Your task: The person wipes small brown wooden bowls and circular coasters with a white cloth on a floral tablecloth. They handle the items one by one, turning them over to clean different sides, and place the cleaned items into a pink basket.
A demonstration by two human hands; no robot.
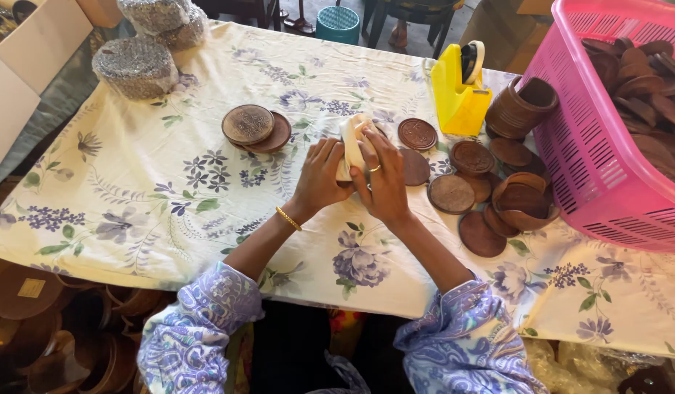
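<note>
Above the floral tablecloth (148, 168), left hand (319, 179) and right hand (385, 182) both grip a cream cloth (352, 138).

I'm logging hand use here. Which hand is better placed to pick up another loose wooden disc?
Probably the right hand: the loose wooden discs lie just beside it, while the left hand is on the far side, gripping the cream cloth.

You see a surface (133, 190) under a pale floral cloth; beyond it, grey floor (417, 44), dark chair legs (374, 25), and what may be a teal stool (338, 23).
</note>
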